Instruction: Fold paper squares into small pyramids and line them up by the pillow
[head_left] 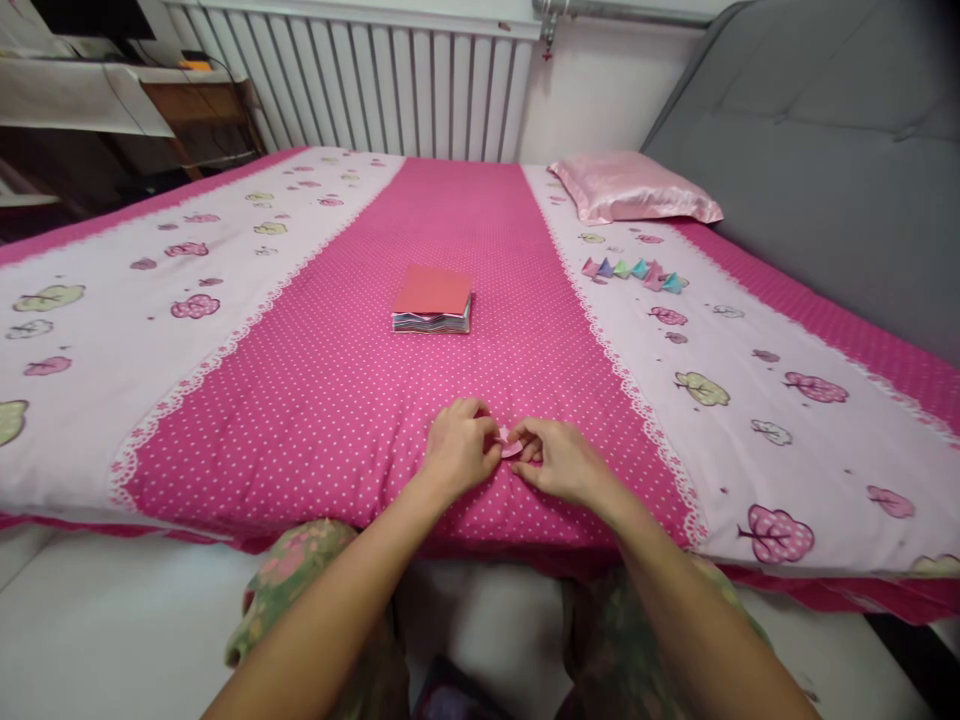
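Left hand (462, 440): fingertips pinching a small pink paper piece (512, 450), over the polka-dot bedspread (322, 400). Right hand (561, 458): fingertips at its other end, grip unclear. Step, apparently: folding; next move calls for fine, steady fingertips. Beyond: paper stack (433, 291); rightward, folded-paper row (638, 269).

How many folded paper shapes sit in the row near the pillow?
6, left to right: pink shape, purple shape, green shape, blue shape, second pink shape, second blue shape. They crowd together; another may be hidden.

Pink paper (512, 450) between both hands (461, 443) (559, 460)
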